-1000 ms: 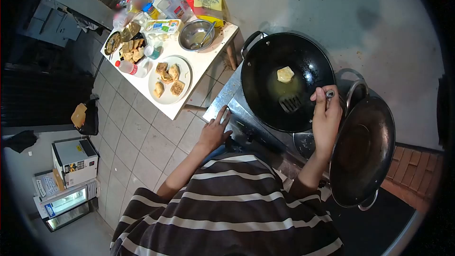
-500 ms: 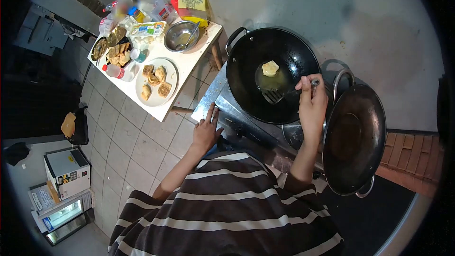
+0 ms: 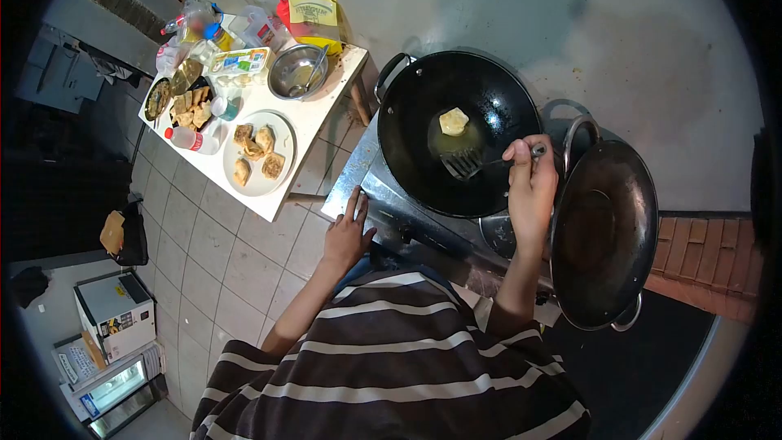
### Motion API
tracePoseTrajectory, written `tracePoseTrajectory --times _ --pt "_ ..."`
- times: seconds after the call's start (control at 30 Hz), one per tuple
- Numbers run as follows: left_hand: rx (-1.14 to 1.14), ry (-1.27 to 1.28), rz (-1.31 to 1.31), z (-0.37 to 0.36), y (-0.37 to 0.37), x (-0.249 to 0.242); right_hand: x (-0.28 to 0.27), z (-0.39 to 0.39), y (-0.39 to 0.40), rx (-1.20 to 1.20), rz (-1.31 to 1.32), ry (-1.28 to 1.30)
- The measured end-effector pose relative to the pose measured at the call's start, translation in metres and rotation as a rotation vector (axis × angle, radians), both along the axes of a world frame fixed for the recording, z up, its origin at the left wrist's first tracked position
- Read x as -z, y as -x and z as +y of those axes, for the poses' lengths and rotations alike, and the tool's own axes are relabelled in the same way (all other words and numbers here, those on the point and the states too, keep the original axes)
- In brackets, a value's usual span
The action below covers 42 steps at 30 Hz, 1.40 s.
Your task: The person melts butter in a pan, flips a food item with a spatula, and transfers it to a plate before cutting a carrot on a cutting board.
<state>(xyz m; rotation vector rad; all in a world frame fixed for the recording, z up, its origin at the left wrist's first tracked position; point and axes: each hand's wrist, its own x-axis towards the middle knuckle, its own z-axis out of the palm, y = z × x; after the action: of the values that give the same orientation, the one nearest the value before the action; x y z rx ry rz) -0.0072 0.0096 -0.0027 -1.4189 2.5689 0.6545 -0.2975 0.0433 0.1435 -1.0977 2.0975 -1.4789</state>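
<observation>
My right hand (image 3: pixel 532 191) is closed round the handle of a slotted spatula (image 3: pixel 463 164), held over the right side of a large black wok (image 3: pixel 489 90). The spatula's head is down in the pool of oil, just below a pale, flat piece of dough (image 3: pixel 454 121). My left hand (image 3: pixel 349 236) rests with its fingers apart on the front left edge of the metal stove (image 3: pixel 362 171) and holds nothing.
A second wok (image 3: pixel 603 236) stands tilted at the right. On the white table (image 3: pixel 269 205) at the left are a plate (image 3: pixel 285 143) of browned pieces, a steel bowl (image 3: pixel 298 72), a red-capped bottle (image 3: pixel 191 140) and a yellow bag (image 3: pixel 315 15).
The view has shifted a little, so the woks and table appear slightly further left. The spatula's head seems a little nearer the dough piece. My left hand stays on the stove edge.
</observation>
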Motion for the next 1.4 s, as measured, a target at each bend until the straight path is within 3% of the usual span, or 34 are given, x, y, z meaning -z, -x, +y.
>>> tracePoseTrajectory --times 0.07,0.23,0.37,0.5,0.7,0.9,1.17,1.4 --pt "-0.003 0.009 0.003 0.000 0.000 -0.003 -0.002 0.002 -0.001 0.006 -0.011 0.060" --pt "0.013 0.031 0.046 -0.001 -0.001 -0.005 -0.005 0.000 -0.003 -0.002 0.039 -0.061" --pt "-0.053 -0.076 0.018 -0.001 0.004 -0.014 0.001 0.002 -0.004 0.001 -0.027 0.013" --pt "0.002 -0.024 0.048 -0.001 0.000 -0.002 -0.003 0.007 0.002 -0.012 -0.056 0.084" --pt "-0.024 -0.095 0.088 -0.002 0.001 -0.005 -0.004 0.008 0.006 -0.057 0.031 -0.054" --pt "-0.037 -0.005 0.129 0.002 0.001 0.006 0.000 0.011 0.010 -0.014 -0.059 0.121" --pt "-0.021 -0.016 0.104 0.001 0.002 -0.003 -0.013 0.009 0.006 -0.060 0.022 -0.066" --pt "-0.011 0.022 0.150 0.001 0.003 -0.001 -0.016 0.014 0.009 -0.048 0.016 0.006"
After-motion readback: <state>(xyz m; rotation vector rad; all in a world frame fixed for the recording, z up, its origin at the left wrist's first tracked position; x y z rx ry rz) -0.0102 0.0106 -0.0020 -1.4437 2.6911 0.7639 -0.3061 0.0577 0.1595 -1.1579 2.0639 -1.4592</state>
